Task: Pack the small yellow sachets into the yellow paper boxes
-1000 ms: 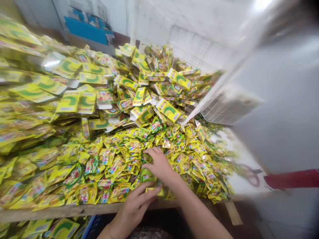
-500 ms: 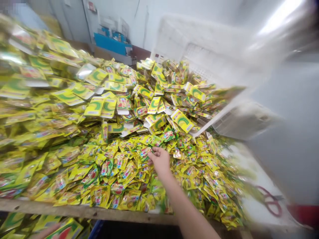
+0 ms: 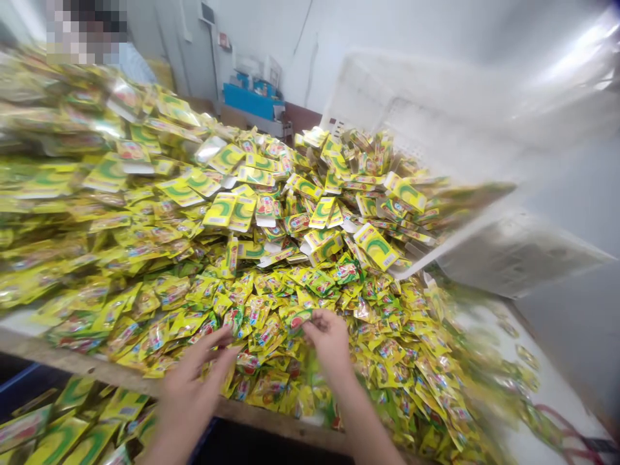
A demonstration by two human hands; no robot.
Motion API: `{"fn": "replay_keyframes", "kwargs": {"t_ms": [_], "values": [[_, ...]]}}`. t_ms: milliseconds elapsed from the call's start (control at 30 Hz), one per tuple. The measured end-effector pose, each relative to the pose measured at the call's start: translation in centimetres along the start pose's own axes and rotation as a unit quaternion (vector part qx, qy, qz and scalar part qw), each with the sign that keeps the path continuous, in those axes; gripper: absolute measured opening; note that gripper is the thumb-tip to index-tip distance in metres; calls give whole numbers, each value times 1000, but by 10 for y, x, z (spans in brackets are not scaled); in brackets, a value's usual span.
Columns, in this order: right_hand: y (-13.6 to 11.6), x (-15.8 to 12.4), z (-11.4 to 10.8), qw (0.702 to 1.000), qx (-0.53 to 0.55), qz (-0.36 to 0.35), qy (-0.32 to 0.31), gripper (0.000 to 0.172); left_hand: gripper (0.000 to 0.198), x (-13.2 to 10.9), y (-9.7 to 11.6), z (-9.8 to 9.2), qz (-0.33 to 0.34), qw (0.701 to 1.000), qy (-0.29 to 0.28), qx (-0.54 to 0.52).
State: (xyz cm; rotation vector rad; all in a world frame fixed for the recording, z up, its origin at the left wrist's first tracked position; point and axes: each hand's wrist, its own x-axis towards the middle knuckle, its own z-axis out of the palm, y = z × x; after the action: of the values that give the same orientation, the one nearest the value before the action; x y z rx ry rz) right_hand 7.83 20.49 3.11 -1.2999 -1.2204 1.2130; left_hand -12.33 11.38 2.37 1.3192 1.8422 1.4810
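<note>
My right hand (image 3: 332,342) pinches a small green-and-yellow sachet (image 3: 297,321) between thumb and fingers, just above the heap. Off to its left, my left hand (image 3: 194,374) reaches over the table edge with fingers apart. Its fingertips are close to a green sachet (image 3: 233,319); whether they touch it I cannot tell. Beneath both hands spreads a thick layer of yellow sachets (image 3: 271,384) with pink-and-blue print. Behind them lie many small yellow cartons, some with white flaps up, one carton (image 3: 376,246) showing a green arc.
A white plastic crate (image 3: 465,187) lies tipped at the right, cartons at its mouth. Blurred red-handled scissors (image 3: 564,426) rest on the right. Below the wooden table edge (image 3: 92,373), a blue bin (image 3: 24,385) stands by more cartons (image 3: 72,433). A person (image 3: 133,63) is at the far left.
My left hand has come up from the cartons at the lower left to above the sachets. My right hand has lifted a sachet slightly from the heap. The view has shifted left.
</note>
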Motion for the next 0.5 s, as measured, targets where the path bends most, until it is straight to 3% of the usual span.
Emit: {"fn": "replay_keyframes", "kwargs": {"t_ms": [67,167,233,333,400,433,500], "values": [[-7,-20,-10,999,8,-5,-31,10,54,4,16,37,-27,990,-111,-81],[-10,-43,-34,998,-13,-27,-52,15,25,-2,37,79,-48,963,-207,-167],[-3,-51,-50,996,-56,-41,-52,31,16,-12,45,91,-48,954,-232,-185],[15,-54,-62,989,-101,-17,-104,32,16,-18,52,87,-9,949,-279,-146],[27,-53,-64,987,-120,-3,-105,31,19,-3,52,77,23,955,-284,-87],[32,-53,-64,988,-130,-9,-86,30,18,11,52,71,29,964,-260,-53],[41,-55,-63,985,-157,-52,-43,27,19,52,48,57,9,988,-155,6]]}}
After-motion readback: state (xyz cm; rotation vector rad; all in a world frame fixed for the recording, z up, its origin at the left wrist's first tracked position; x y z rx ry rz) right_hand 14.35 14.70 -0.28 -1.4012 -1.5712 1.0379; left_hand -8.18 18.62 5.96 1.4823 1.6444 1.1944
